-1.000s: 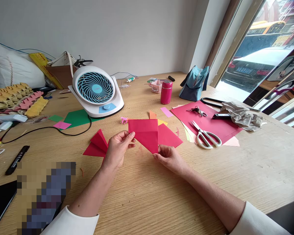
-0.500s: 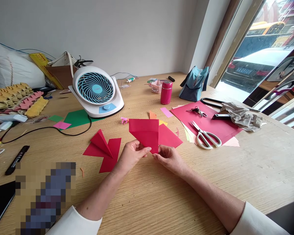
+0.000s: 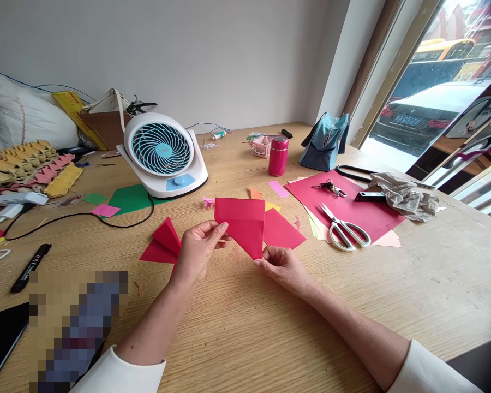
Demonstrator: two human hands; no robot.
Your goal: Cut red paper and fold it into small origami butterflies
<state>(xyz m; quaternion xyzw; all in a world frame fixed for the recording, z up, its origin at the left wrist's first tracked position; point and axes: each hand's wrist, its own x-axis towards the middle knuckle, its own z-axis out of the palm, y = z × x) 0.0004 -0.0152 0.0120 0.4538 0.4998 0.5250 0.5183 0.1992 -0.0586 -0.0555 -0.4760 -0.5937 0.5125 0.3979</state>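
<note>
Folded red paper (image 3: 247, 221), one piece: held before the person at mid-table, straight along the top, a crease across its upper part, tapering to a point at lower right. Whether it touches the wood cannot be told.

Left hand (image 3: 196, 246): thumb and forefinger closed in a pinch on the slanting left edge, thumb in front; remaining fingers curled behind.

Right hand (image 3: 287, 268): thumb and bent forefinger brought together on the lower point.

Step in hand, as judged: handling and shaping a fold. The next move would call for a steady right pinch and light left fingers, so that the crease stays true.

Second red paper (image 3: 284, 229): flat on the table, just behind the right hand.

Folded red piece (image 3: 160, 246): beside the left hand, partly hidden by it.

Paper scraps, one orange (image 3: 255, 192), one yellow (image 3: 273, 206): behind the held piece.

White-handled scissors (image 3: 347, 230): at right, blades slightly parted, lying partly on a large red sheet (image 3: 311, 191).

Wooden table (image 3: 249, 338): beneath all.
</note>
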